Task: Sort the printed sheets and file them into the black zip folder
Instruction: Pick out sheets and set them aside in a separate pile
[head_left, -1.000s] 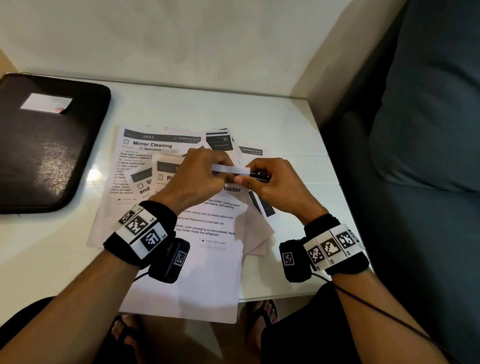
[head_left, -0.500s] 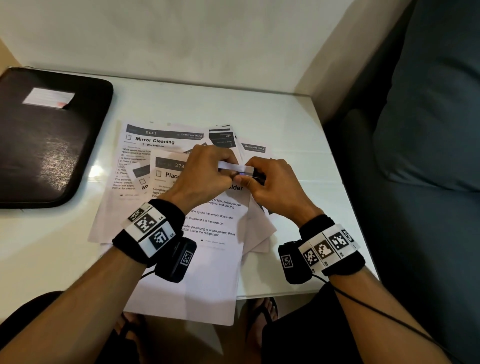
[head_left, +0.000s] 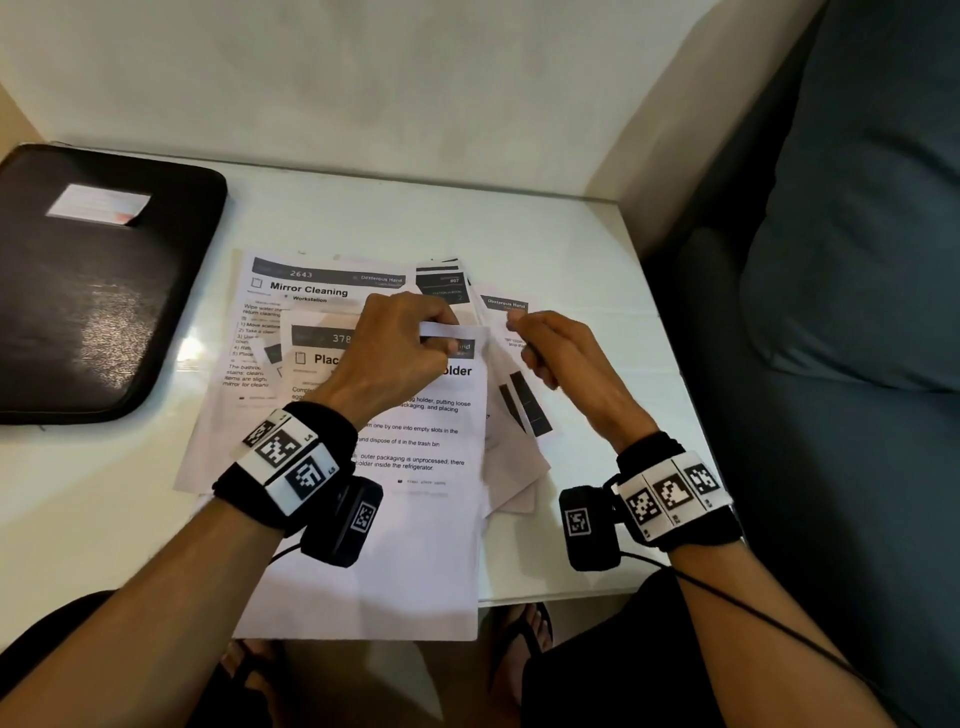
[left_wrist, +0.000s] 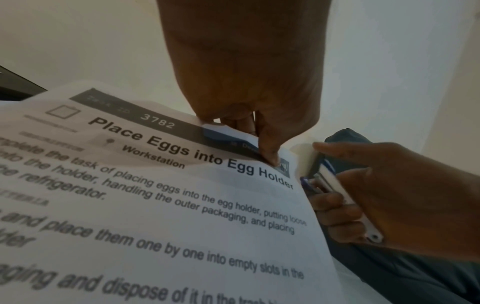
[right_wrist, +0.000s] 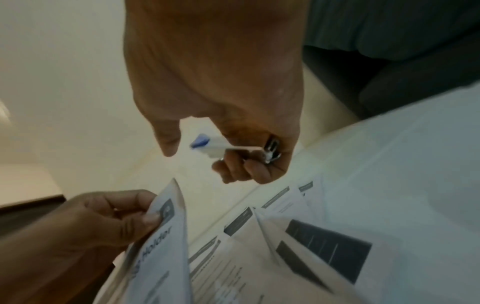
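The top sheet (head_left: 415, 519), titled "Place Eggs into Egg Holder" (left_wrist: 182, 185), is lifted at its top right corner, where my left hand (head_left: 441, 332) pinches it between thumb and fingers (left_wrist: 267, 156). My right hand (head_left: 524, 338) hovers just right of that corner, apart from the paper, and grips a small white and blue stapler (right_wrist: 223, 147), also seen in the left wrist view (left_wrist: 335, 187). Under the top sheet lie more printed sheets, among them "Mirror Cleaning" (head_left: 306, 288). The black zip folder (head_left: 93, 291) lies closed at the table's far left.
A white card (head_left: 98, 205) sits on the folder. Several sheets (head_left: 514, 415) fan out to the right on the white table (head_left: 597, 260). A wall stands behind the table and a dark sofa (head_left: 831, 312) stands close on the right. The top sheet overhangs the front edge.
The hands were together at the sheet's top right corner; now my right hand has drawn away to the right with the stapler. My left hand still pinches the corner.
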